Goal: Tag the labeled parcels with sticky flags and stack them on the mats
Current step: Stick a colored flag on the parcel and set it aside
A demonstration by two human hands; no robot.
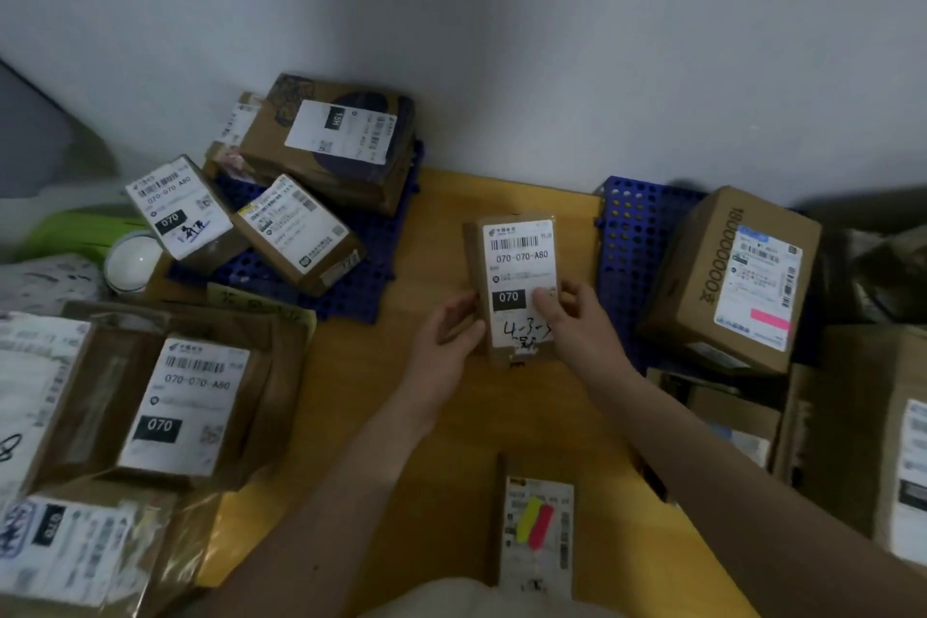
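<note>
A small brown parcel (516, 261) with a white label reading 070-070-A80 is held above the yellow table (441, 226). My left hand (446, 341) grips its lower left edge. My right hand (572, 321) holds its lower right side, thumb pressed on the label. A sheet of yellow and pink sticky flags (534, 519) lies on a small parcel (539, 537) at the table's near edge. The left blue mat (351, 291) carries several parcels. The right blue mat (632, 236) bears a larger box (727, 276) with a pink flag (770, 319) on its label.
Labelled boxes (165, 412) and bags pile at the lower left. More cartons (868, 427) stand at the right edge. A white round object (133, 264) sits at the left beside something green. A grey wall runs behind the table.
</note>
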